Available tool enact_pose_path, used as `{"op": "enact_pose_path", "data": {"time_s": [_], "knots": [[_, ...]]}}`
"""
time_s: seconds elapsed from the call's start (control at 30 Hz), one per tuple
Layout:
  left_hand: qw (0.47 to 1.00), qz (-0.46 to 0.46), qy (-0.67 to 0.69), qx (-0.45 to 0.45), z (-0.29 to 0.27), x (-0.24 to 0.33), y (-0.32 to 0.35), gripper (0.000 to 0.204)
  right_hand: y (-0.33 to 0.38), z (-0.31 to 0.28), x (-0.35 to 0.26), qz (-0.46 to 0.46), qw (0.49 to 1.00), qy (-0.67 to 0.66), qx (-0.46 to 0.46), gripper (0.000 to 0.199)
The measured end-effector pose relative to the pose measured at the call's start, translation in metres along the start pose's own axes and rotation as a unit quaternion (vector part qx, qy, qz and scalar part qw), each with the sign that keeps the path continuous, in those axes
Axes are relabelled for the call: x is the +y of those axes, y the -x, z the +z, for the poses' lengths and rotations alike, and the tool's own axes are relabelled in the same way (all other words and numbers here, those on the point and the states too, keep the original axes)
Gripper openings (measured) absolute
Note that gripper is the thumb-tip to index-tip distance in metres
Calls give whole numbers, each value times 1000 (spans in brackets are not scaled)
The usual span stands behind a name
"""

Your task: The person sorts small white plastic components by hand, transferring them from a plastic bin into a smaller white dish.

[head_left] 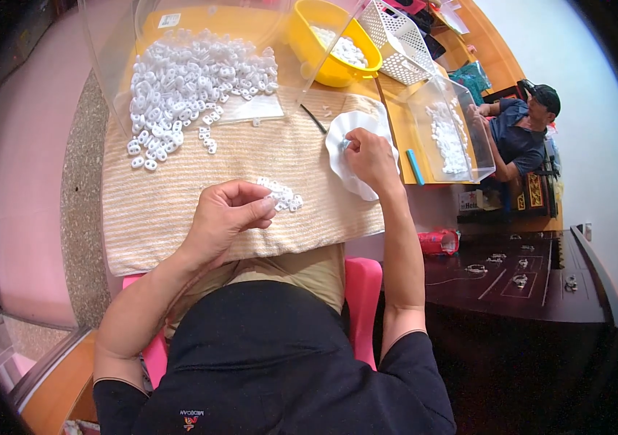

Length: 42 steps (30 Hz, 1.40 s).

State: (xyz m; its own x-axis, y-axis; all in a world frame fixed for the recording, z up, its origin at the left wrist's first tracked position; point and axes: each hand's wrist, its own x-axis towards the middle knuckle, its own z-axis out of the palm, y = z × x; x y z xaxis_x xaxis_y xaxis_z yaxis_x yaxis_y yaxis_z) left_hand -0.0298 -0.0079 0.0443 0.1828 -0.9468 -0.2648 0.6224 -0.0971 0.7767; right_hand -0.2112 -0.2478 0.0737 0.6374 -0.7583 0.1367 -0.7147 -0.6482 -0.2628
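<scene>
Nearest, the left hand (223, 217) has thumb and forefinger drawn close, though whether they pinch a piece I cannot tell; the small cluster of white plastic two-holed pieces (290, 199) lies just right of these fingertips, its long axis slanting down rightward. Farther off, the right hand (373, 161) curls over a round white wavy-rimmed dish (343, 172), its grip too hidden to judge.
</scene>
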Motion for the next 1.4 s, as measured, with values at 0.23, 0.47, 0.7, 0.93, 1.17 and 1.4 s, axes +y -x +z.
{"op": "enact_pose_path", "data": {"time_s": [0.23,0.47,0.7,0.93,1.17,1.4], "knots": [[1000,3,-6,-7,0,0,0,15,-4,0,0,-7,1000,-6,-6,18],[1000,-2,-12,-5,0,-2,0,15,-7,-9,-3,-7,999,17,-47,15],[1000,-5,-14,-2,1,1,2,16,2,-13,-4,15,996,11,-88,20],[1000,-11,10,7,1,0,0,14,27,-8,-5,-13,978,-208,-1,11],[998,-29,47,25,2,2,-2,17,50,1,-56,-7,861,-497,-104,11],[996,-37,75,20,0,2,-1,20,65,28,-83,-12,820,-548,-165,13]]}}
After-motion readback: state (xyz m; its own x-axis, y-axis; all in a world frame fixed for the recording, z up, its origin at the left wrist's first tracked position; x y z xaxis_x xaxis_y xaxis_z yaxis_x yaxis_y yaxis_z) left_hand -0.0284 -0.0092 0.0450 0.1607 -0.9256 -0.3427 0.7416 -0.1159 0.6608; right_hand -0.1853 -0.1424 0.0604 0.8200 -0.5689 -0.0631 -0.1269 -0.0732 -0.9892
